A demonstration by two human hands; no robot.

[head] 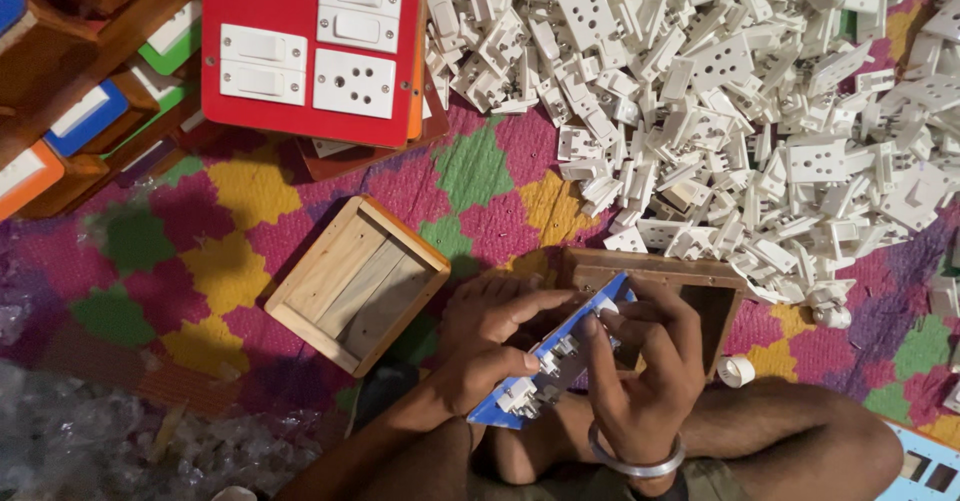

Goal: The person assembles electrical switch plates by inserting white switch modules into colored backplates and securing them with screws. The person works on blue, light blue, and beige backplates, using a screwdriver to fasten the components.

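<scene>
From your head camera, your left hand (485,346) and right hand (640,361) both pinch a tilted blue switch plate (555,356) above your lap, fingers closed on it. Your fingers hide the plate's middle. Behind it a dark wooden box (715,296) is half covered, and the white socket parts pile (720,91) runs off the frame.

Blue switch plate (560,356) between both hands

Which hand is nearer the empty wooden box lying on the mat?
Left. The left hand holds the blue plate just beside the empty wooden box. The right hand is on the plate's far side, farther from that box.
</scene>
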